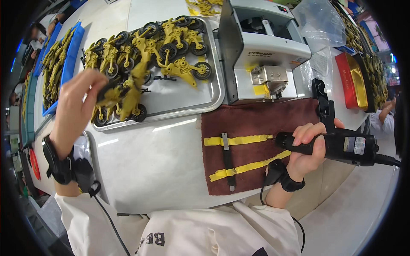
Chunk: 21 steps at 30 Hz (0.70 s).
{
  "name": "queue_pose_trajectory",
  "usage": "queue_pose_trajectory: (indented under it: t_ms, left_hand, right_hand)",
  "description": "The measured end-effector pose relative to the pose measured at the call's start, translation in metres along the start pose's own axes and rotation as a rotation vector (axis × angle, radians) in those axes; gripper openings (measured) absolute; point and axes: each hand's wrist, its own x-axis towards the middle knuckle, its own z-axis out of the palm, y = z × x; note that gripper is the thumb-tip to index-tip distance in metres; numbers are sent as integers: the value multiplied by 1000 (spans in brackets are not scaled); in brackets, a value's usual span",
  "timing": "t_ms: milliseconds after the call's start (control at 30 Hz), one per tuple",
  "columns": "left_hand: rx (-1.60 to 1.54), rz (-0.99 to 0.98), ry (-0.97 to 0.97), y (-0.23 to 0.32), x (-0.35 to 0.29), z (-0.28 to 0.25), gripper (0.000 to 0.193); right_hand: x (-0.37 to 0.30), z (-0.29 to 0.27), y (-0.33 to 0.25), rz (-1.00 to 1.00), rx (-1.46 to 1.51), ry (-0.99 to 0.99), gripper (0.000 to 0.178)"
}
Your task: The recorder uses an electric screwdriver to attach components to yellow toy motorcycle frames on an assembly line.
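Observation:
My left hand (82, 90) is raised over the near left corner of a metal tray (179, 112). Its fingers are closed on a yellow toy motorcycle (133, 91), which is smeared by motion. Several more yellow toy motorcycles (181, 70) with black wheels lie piled in the tray. My right hand (308, 143) grips a black corded electric screwdriver (341, 147). The driver lies level, its thin bit pointing left over a dark brown cloth mat (256, 117). Two yellow tape strips (256, 163) and a narrow black strip (227, 155) with metal ends lie on the mat.
A grey-white bench machine (273, 55) stands behind the mat. On the left is a blue bin (64, 72) of yellow parts. A red box (348, 81) with a gold inside and a clear plastic bag (318, 21) are at right. A black stand (323, 100) rises beside the mat.

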Motion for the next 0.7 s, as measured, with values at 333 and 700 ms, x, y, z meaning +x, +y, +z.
queue_pose_trajectory:
  t_ms: [333,700]
  left_hand:
    - [202,48,440,63,-10,-1,7]
    - [-366,592,-25,157,3,142,48]
  right_hand:
    - [-5,-7,0,-19,-46,69,58]
    - [-1,-9,1,33,-20,32,54]
